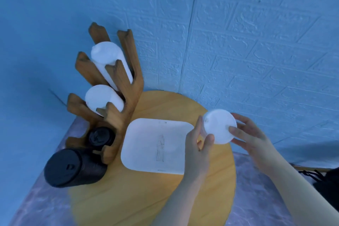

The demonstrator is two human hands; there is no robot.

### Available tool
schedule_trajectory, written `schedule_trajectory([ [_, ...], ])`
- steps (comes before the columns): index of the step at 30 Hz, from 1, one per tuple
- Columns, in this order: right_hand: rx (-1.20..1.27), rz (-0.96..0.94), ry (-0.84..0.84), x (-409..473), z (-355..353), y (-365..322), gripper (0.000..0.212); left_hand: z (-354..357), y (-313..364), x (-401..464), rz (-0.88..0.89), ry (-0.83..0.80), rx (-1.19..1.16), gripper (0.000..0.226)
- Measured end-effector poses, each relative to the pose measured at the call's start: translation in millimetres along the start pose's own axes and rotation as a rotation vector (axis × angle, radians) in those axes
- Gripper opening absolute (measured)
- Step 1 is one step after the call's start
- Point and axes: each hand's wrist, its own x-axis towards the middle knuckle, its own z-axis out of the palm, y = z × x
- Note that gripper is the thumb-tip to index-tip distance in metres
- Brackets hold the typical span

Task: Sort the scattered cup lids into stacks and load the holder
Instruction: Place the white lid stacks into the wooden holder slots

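A white round cup lid (218, 124), or a short stack of them, is held above the right side of the round wooden table (165, 198). My left hand (199, 145) pinches its left edge between thumb and fingers. My right hand (251, 135) grips its right edge with thumb and fingers curled round it. The wooden holder (126, 101) stands at the left. It carries two white lid stacks (110, 60) (102, 99) in its upper slots and two black lid stacks (100, 135) (67, 167) in its lower slots.
A white rectangular tray (152, 134) lies on the table between the holder and my hands. A blue textured wall (238, 42) rises right behind the table. A marbled surface (36, 203) lies under the table. Something dark (326, 183) sits at the right edge.
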Motion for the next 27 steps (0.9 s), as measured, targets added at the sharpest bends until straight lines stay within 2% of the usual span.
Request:
schedule_trajectory([
  [4, 0.105, -0.078, -0.026, -13.1, 65.4, -28.2, 0.042, -51.2, 28.6, -2.2, 0.132, 0.040, 0.054, 0.046],
  [7, 0.150, -0.082, -0.069, -20.6, 118.5, -44.7, 0.052, -103.1, 58.0, -1.6, 0.183, 0.055, 0.085, 0.048],
  [10, 0.200, -0.081, -0.094, -15.3, 171.4, -58.6, 0.039, -162.0, 90.7, 4.7, 0.215, 0.050, 0.100, 0.055],
  [14, 0.167, -0.081, -0.098, 0.4, 242.4, -73.7, 0.027, -235.7, 130.7, 25.9, 0.246, 0.079, 0.110, 0.046],
  [20, 0.035, -0.021, -0.046, 33.7, 312.3, -77.7, 0.024, -298.1, 155.4, 63.9, 0.139, 0.070, 0.109, 0.043],
  [24, -0.036, 0.039, 0.003, 55.4, 326.1, -62.4, 0.021, -307.4, 153.4, 84.7, 0.056, 0.049, 0.141, 0.044],
  [27, -0.059, 0.095, 0.035, 63.4, 331.2, -50.5, 0.028, -312.7, 145.4, 96.3, 0.003, 0.032, 0.166, 0.043],
])
